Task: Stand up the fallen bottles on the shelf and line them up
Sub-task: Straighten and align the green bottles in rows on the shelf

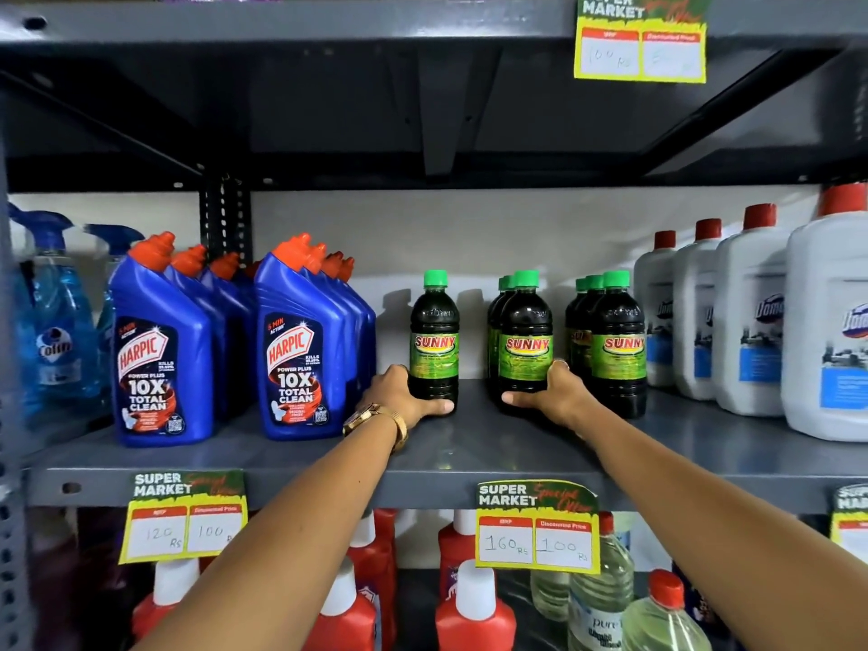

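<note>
Dark Sunny bottles with green caps stand upright on the grey shelf. A single bottle stands at the left of the group, and my left hand is wrapped around its base. A row of bottles stands in the middle, and my right hand grips the base of its front bottle. Another row stands just to the right, untouched. No Sunny bottle lies on its side in view. A gold watch sits on my left wrist.
Blue Harpic bottles stand in two rows to the left, with blue spray bottles beyond. White red-capped bottles line the right side. Price tags hang on the shelf edge. Red and clear bottles fill the shelf below.
</note>
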